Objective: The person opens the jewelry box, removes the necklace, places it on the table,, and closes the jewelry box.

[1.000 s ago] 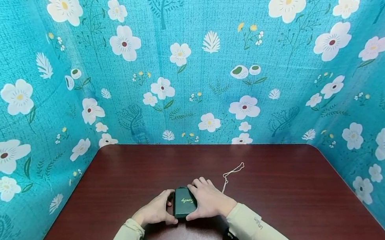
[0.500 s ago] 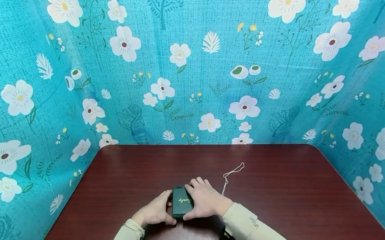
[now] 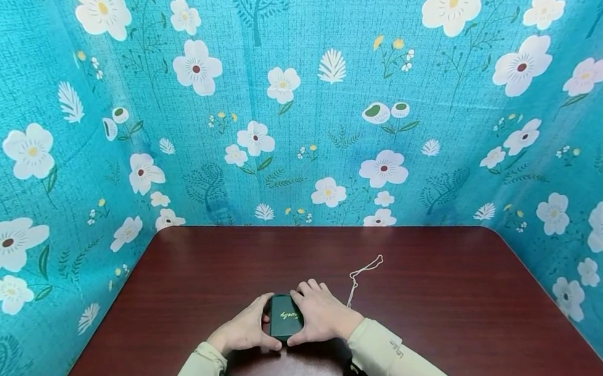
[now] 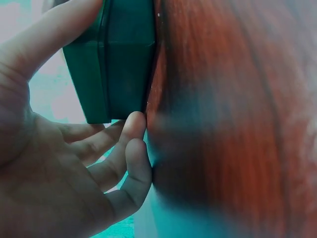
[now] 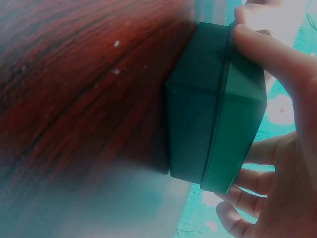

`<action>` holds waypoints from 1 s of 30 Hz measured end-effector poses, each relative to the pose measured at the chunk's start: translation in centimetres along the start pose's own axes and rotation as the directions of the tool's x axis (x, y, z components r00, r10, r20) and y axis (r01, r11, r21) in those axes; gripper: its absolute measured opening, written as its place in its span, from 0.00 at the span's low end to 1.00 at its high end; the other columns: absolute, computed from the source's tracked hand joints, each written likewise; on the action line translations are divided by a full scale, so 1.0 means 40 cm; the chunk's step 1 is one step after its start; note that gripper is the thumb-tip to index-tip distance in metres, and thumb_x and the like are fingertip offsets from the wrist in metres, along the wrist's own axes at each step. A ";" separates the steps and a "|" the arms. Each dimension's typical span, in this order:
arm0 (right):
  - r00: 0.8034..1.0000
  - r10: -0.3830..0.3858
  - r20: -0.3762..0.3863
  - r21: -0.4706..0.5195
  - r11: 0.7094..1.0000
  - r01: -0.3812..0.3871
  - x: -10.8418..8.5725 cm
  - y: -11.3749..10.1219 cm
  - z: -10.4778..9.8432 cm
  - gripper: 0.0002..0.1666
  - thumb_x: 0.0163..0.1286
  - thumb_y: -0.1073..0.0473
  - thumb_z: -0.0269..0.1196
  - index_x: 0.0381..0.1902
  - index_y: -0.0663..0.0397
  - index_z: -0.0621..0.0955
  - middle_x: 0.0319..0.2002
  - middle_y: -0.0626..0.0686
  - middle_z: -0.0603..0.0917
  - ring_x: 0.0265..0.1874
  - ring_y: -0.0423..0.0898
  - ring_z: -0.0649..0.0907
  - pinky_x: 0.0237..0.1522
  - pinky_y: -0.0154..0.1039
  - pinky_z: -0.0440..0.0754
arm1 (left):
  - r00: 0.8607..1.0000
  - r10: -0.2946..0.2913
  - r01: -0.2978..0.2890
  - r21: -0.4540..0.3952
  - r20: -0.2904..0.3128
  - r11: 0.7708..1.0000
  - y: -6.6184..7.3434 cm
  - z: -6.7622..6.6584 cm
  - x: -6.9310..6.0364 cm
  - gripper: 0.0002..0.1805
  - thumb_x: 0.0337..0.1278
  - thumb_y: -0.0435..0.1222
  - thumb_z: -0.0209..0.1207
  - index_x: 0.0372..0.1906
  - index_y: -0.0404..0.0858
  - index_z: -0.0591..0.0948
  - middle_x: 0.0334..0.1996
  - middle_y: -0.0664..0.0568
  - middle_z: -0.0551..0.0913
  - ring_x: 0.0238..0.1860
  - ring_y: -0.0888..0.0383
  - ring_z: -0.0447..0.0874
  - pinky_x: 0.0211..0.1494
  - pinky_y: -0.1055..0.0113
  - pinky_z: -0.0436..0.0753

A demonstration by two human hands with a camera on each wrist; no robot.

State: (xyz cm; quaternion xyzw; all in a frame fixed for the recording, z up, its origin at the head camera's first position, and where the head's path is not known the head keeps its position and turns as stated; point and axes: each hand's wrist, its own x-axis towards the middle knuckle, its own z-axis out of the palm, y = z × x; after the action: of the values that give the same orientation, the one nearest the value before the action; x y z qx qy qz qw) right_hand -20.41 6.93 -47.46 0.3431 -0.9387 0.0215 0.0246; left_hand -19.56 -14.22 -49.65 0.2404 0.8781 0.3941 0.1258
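Note:
A small dark green jewelry box (image 3: 284, 319) with gold lettering on its lid lies on the table between both hands. From its left side my left hand (image 3: 244, 330) holds it, thumb at the near edge and fingers at the far side. On the right, my right hand (image 3: 323, 314) grips it the same way and covers part of the lid. The seam between lid and base looks closed on the box (image 4: 130, 59) in the left wrist view. In the right wrist view, the thumb presses the near end of the box (image 5: 195, 129) by that seam.
A thin pale cord or chain (image 3: 353, 280) lies on the dark red-brown table (image 3: 221, 265), just beyond the right hand, which hides its near end. Blue floral cloth (image 3: 296, 139) hangs behind and along both sides of the table.
The box and my right hand have shifted slightly left. My left hand's thumb and fingers have come closer around the box. The cord has not moved.

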 end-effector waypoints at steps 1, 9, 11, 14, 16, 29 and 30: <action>1.000 0.000 0.000 0.000 1.000 0.000 0.000 0.000 0.001 0.56 0.43 0.23 0.64 0.60 0.57 0.74 0.49 0.51 0.72 0.48 0.48 0.68 0.48 0.46 0.68 | 1.000 0.000 0.000 0.000 0.002 1.000 -0.001 0.000 0.000 0.55 0.30 0.41 0.76 0.66 0.32 0.58 0.49 0.49 0.70 0.42 0.56 0.71 0.42 0.65 0.73; 1.000 -0.006 0.018 0.020 1.000 0.005 -0.009 0.012 -0.001 0.59 0.43 0.24 0.65 0.63 0.60 0.71 0.52 0.53 0.72 0.51 0.49 0.69 0.51 0.47 0.68 | 1.000 -0.007 0.007 -0.012 0.007 1.000 -0.005 0.000 0.005 0.50 0.29 0.39 0.76 0.63 0.36 0.61 0.45 0.51 0.71 0.42 0.57 0.71 0.42 0.64 0.73; 1.000 -0.001 0.023 0.018 1.000 0.000 -0.012 0.019 -0.001 0.60 0.43 0.24 0.66 0.64 0.60 0.70 0.53 0.53 0.72 0.51 0.50 0.69 0.52 0.48 0.68 | 1.000 -0.013 0.013 -0.006 0.007 1.000 -0.006 0.001 0.006 0.50 0.28 0.38 0.76 0.63 0.35 0.62 0.43 0.51 0.71 0.41 0.57 0.71 0.42 0.64 0.73; 1.000 0.009 0.027 0.016 1.000 -0.009 -0.016 0.026 -0.002 0.60 0.42 0.24 0.66 0.63 0.60 0.71 0.52 0.53 0.73 0.50 0.50 0.69 0.52 0.48 0.68 | 1.000 -0.023 0.023 0.001 0.004 1.000 -0.004 0.001 0.006 0.51 0.28 0.37 0.76 0.63 0.35 0.62 0.42 0.51 0.71 0.40 0.57 0.71 0.42 0.64 0.72; 1.000 0.011 0.024 0.017 1.000 -0.011 -0.017 0.029 -0.002 0.60 0.41 0.23 0.66 0.62 0.59 0.71 0.51 0.53 0.73 0.49 0.50 0.69 0.52 0.48 0.68 | 1.000 -0.024 0.024 0.005 -0.002 1.000 -0.003 -0.001 0.006 0.51 0.28 0.37 0.76 0.63 0.35 0.62 0.41 0.50 0.71 0.40 0.57 0.71 0.42 0.63 0.72; 1.000 0.000 0.020 0.015 1.000 0.000 -0.019 0.030 -0.004 0.55 0.41 0.25 0.67 0.58 0.57 0.73 0.48 0.52 0.73 0.48 0.49 0.69 0.49 0.47 0.68 | 0.999 -0.038 0.038 0.019 -0.003 0.999 0.005 0.001 0.006 0.51 0.26 0.36 0.77 0.63 0.35 0.62 0.41 0.51 0.71 0.40 0.57 0.71 0.42 0.63 0.72; 1.000 -0.002 0.022 0.014 1.000 0.001 -0.019 0.030 -0.005 0.55 0.41 0.25 0.67 0.58 0.57 0.73 0.49 0.52 0.73 0.48 0.49 0.69 0.49 0.47 0.68 | 0.999 -0.043 0.043 0.022 -0.003 0.999 0.004 0.002 0.007 0.51 0.26 0.36 0.77 0.63 0.35 0.62 0.41 0.51 0.71 0.40 0.57 0.71 0.42 0.63 0.72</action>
State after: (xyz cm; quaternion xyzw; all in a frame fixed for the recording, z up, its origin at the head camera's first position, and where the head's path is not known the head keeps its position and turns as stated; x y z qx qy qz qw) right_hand -20.60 8.33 -47.34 0.3441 -0.9385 0.0242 0.0119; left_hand -19.70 -13.94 -49.57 0.2223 0.8876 0.3816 0.1306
